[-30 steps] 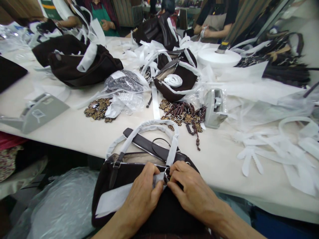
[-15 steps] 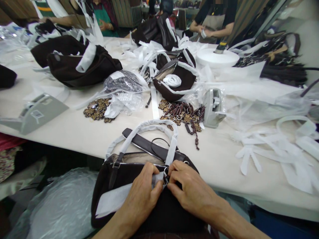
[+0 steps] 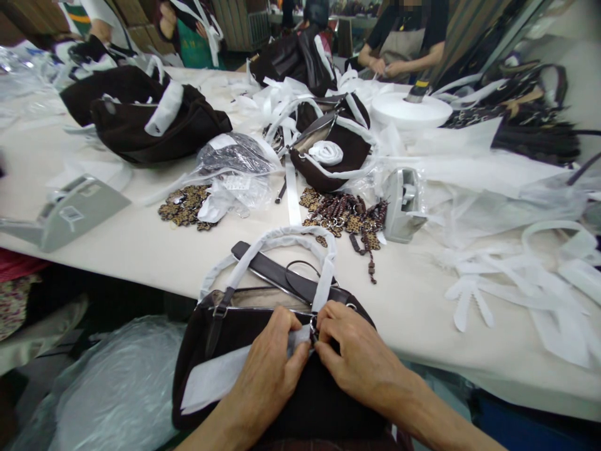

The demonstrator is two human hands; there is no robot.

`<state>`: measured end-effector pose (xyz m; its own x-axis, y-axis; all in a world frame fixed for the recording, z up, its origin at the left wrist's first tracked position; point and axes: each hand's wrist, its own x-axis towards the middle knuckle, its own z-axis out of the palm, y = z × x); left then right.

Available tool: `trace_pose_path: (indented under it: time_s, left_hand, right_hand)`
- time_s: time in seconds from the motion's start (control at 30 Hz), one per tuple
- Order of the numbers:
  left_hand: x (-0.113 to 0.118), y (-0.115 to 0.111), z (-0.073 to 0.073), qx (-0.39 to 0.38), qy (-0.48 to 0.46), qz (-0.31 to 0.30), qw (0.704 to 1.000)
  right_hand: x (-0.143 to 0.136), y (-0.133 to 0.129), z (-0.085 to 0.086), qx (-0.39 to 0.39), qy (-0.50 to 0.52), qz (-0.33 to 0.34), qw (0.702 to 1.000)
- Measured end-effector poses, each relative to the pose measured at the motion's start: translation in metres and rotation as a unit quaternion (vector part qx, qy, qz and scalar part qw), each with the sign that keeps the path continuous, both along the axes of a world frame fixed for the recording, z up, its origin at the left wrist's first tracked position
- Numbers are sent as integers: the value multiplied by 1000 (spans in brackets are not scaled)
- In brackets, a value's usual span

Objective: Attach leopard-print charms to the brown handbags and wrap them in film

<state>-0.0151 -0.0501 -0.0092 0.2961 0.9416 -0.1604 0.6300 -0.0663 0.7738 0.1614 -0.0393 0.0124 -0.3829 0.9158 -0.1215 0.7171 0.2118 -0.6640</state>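
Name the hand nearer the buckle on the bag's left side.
Left. The left hand holds the white strip, just right of the buckle; the right hand is farther right, at a metal ring.

dark brown handbag (image 3: 338, 401), white handle wrapping (image 3: 323, 283), leopard-patterned charms (image 3: 184, 208), cream tabletop (image 3: 417, 294)

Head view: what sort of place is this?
Probably a bag workshop's finishing or packing table: several dark bags, some with white-wrapped handles, heaped patterned tags, and people across the table.
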Motion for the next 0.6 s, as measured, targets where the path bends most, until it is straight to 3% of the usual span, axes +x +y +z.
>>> trace_pose_path:
  time_s: [0.37,0.6]
  left_hand:
    - [0,-3,-6,20,4,-2,1000]
    - [0,6,4,19,25,-10,999]
  right_hand:
    - [0,2,-6,17,4,-5,1000]
    - [-1,-7,-19,60,19,-18,998]
